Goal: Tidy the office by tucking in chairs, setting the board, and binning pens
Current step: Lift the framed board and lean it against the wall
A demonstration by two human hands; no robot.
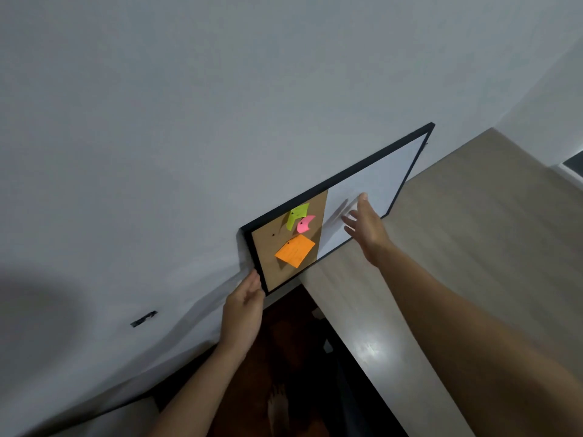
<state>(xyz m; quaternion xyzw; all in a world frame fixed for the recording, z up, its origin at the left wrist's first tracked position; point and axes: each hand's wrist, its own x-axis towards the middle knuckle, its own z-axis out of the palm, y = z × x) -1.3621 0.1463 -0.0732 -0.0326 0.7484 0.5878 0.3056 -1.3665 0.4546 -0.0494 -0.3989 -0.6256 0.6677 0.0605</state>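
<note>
Black-framed and half cork, half whiteboard, the board point(372, 181) leans against the pale wall point(189, 121), its lower edge resting along the back edge of the wooden desk point(473, 247), with its cork end overhanging the desk's left end. The left hand point(244, 310) grips the frame at the board's lower left corner, fingers curled round the edge. The right hand point(366, 225) is spread open and empty, reaching toward the white panel; whether the fingertips touch it cannot be told. A green note point(298, 214), a pink note point(305, 223) and an orange note point(295, 250) are pinned to the cork. Setting the board appears to be the step in hand, and it looks near finished, needing only a final squaring. No chairs, pens or bin are in view, so those parts cannot be judged.
</note>
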